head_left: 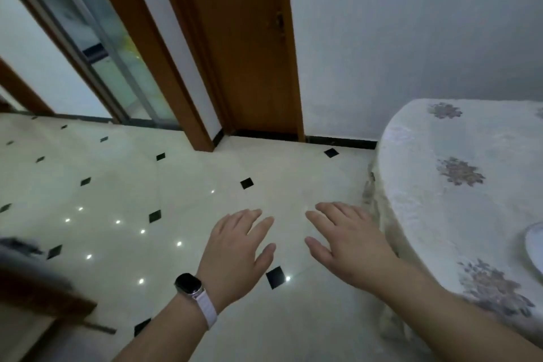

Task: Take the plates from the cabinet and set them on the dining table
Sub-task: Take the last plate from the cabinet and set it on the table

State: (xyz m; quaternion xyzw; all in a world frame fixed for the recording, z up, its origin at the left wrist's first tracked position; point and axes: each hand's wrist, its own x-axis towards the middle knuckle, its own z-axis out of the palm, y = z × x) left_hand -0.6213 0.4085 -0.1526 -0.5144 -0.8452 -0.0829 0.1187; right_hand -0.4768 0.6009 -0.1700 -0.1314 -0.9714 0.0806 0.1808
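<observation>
My left hand [239,250], with a watch on its wrist, and my right hand [346,239] are both held out flat over the tiled floor, fingers apart, holding nothing. The dining table [446,214], covered with a white flowered cloth, stands at the right, just beside my right hand. A curved white rim, perhaps a plate [535,244], shows at the table's right edge, mostly cut off by the frame. No cabinet is visible.
A brown wooden door [249,47] stands ahead, with a glass sliding door [97,38] to its left. A dark wooden piece of furniture [38,294] juts in at the lower left. The cream floor [147,194] has small black diamond tiles.
</observation>
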